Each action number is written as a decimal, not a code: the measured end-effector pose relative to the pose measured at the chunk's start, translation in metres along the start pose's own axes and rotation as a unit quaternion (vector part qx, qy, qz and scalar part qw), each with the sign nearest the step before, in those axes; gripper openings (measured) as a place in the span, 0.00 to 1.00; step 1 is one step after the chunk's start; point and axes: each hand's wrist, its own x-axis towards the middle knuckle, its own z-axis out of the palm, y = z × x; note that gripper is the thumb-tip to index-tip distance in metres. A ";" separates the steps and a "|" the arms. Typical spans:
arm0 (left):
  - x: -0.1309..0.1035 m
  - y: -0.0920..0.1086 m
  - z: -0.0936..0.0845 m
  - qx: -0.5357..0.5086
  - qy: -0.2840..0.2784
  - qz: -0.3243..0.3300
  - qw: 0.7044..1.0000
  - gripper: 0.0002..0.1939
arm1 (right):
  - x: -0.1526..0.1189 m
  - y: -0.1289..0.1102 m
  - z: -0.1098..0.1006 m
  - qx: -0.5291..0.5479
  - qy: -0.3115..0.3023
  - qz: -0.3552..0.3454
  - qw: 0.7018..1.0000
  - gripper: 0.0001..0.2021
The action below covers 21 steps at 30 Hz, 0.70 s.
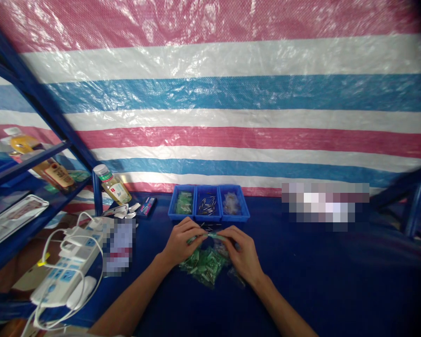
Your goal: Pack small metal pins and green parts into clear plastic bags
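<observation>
My left hand (185, 239) and my right hand (243, 250) meet over the blue tabletop, fingertips pinched on a thin pale-green strip (213, 235), perhaps a small packet, stretched between them. Its exact kind is too small to make out. Below the fingers lies a pile of small green packets (206, 267) in clear plastic. Behind the hands, dark slim metal pieces (210, 227) are loose on the table. Three joined blue bins stand beyond: the left bin (173, 216) has green pieces, the middle bin (206, 218) dark metal pins, the right bin (243, 216) clear plastic bits.
At left lie a white power strip (68, 267) with cables, a white mouse-like object (81, 292) and a small dark blue box (146, 206). A drink bottle (112, 185) leans by the metal frame (97, 194). A striped plastic sheet (231, 98) hangs behind.
</observation>
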 end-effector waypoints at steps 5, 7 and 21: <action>0.001 0.004 0.003 -0.014 0.012 -0.017 1.000 0.04 | 0.003 0.001 0.002 0.047 0.002 0.048 0.998 0.09; -0.001 0.004 0.005 -0.018 0.028 -0.036 0.999 0.03 | 0.002 0.005 0.005 0.085 0.002 0.093 0.992 0.09; 0.003 0.003 0.000 0.007 0.036 0.006 0.999 0.06 | 0.002 0.004 0.002 0.148 0.009 0.128 0.981 0.12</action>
